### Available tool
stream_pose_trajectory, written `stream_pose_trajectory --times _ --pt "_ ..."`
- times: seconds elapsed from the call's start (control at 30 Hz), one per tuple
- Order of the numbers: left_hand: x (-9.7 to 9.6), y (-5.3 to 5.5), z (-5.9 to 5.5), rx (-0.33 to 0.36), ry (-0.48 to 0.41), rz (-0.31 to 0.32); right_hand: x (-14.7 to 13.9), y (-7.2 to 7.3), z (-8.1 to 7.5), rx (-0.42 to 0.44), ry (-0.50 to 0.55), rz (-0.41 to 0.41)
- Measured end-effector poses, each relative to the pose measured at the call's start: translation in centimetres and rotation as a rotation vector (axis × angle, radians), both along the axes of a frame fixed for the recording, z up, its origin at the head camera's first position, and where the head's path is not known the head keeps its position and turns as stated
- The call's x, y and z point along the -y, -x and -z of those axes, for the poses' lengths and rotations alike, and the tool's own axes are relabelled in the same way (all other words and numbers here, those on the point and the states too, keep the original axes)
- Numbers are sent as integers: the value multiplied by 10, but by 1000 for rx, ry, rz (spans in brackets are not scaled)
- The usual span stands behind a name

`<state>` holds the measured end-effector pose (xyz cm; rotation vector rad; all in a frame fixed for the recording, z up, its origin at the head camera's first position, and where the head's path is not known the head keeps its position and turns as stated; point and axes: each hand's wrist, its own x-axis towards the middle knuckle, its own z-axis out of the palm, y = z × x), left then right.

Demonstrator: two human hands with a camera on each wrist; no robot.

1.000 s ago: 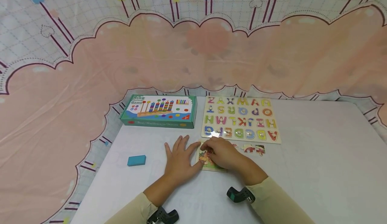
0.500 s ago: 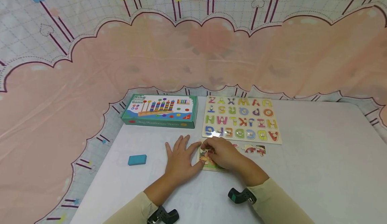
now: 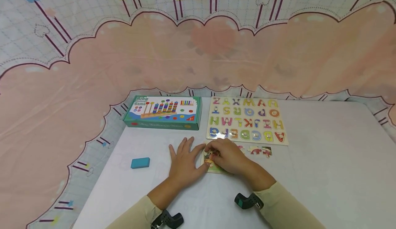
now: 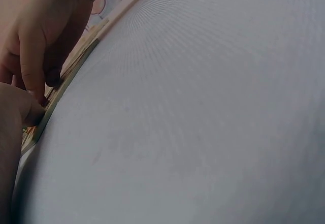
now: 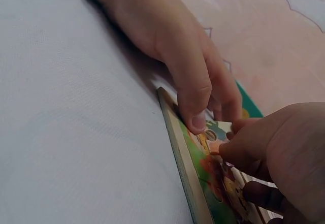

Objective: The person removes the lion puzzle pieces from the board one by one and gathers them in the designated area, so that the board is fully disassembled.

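A small wooden jigsaw puzzle with a colourful picture lies flat in front of me. My left hand rests at its left side with fingers spread, the thumb and index finger touching the edge. In the right wrist view, the left thumb presses on the puzzle's near corner. My right hand is over the picture, its curled fingers and thumb appearing to pinch a jigsaw piece low on the board. That piece is mostly covered by the fingers. Loose jigsaw pieces lie to the right, partly behind the right hand.
Behind the puzzle lies an alphabet board with coloured letters. A green ring game box is at the back left. Left of my left hand sits a blue block. The white-covered table meets a patterned cloth backdrop.
Both hands stay nearly in place over the puzzle, with only tiny shifts of the right fingers. The whole view drifts slightly as the head moves.
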<state>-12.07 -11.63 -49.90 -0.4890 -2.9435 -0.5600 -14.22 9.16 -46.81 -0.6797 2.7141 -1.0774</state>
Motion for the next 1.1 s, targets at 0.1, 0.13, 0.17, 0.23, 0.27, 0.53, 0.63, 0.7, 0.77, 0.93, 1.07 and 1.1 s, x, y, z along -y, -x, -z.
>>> stream_pose_trajectory --times 0.1,0.13,0.17,0.23,0.27,0.53,0.63,0.7,0.77,0.93,1.07,1.1 --pt "-1 0 -2 2 -2 -1 0 0 -1 -1 12 -5" --pt "-1 0 -2 4 -2 -2 1 0 -1 0 16 -5" --pt "-1 0 -2 5 -2 -3 1 0 -1 3 19 -3" --pt "-1 0 -2 8 3 -4 2 0 0 11 24 4" --pt "-1 1 -1 8 5 -5 2 0 0 17 26 7" --pt "0 0 -1 7 15 -12 3 -1 0 56 111 60" --pt "0 0 -1 1 12 -3 1 -3 -2 86 183 114" --pt "0 0 -1 -2 7 2 -1 -3 -4 108 225 155" --pt "0 0 0 -2 4 3 -5 -3 -5 123 256 184" --pt "0 0 2 0 7 -4 -15 -4 -4 129 281 218" --pt "0 0 4 -4 2 -9 -24 -5 -3 160 280 251" --pt "0 0 5 -5 1 -10 -26 -6 -3 168 277 262"
